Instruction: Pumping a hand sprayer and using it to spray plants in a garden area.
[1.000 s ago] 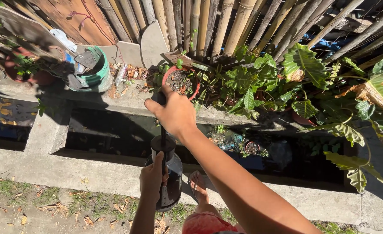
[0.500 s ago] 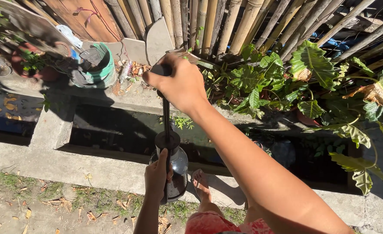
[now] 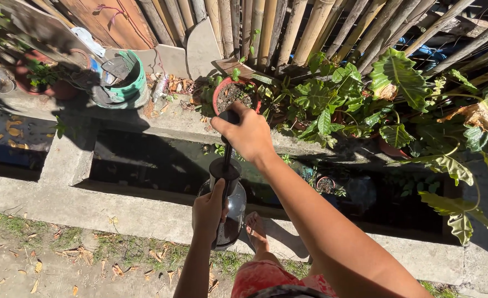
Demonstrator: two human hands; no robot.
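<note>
Head view: both hands on a dark translucent plastic pump sprayer bottle (image 3: 230,212) at the edge of a concrete trough (image 3: 144,218).
Right hand (image 3: 248,134) is fisted around the black plunger handle (image 3: 229,117), which is raised on its thin black rod (image 3: 227,152) above the bottle cap. Left hand (image 3: 209,211) is wrapped around the bottle's side grip, thumb up near the cap. The bottle stands on the trough's near concrete rim, just beside a bare foot in a sandal (image 3: 256,232). Beyond: red clay pot with soil (image 3: 233,95), green plastic bucket (image 3: 123,83), broad-leafed green plants (image 3: 365,105), bamboo pole fence (image 3: 288,27). Dry leaves lie on the patchy grass (image 3: 61,248).
</note>
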